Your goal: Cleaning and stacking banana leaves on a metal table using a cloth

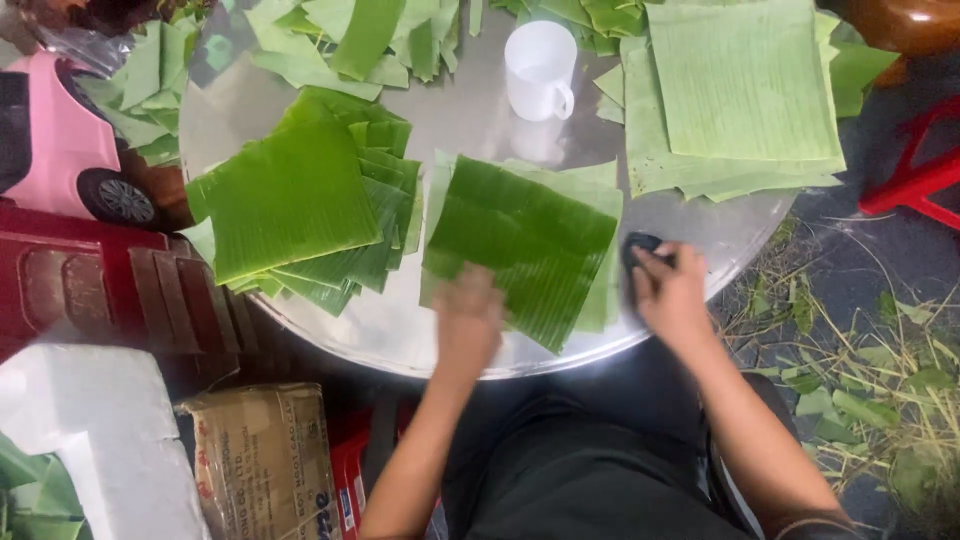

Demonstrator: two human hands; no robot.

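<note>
Two hands are working: my left hand (pixel 468 318) is pressing flat on the near leaf (pixel 520 240), right hand (pixel 668 292) fingers clamping a dark cloth (pixel 640 244); trimmed stacks (pixel 290 200) are piling left.

White mug (pixel 540 70) on round metal table (pixel 470 120); pink toy car (pixel 60 140), cardboard box (pixel 262 460), red stool (pixel 915 170) around.

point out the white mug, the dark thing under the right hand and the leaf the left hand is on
white mug (pixel 538 68), head view, its outer wall
dark thing (pixel 640 243), head view, exposed top edge
banana leaf (pixel 525 235), head view, middle of its dark green face
</note>
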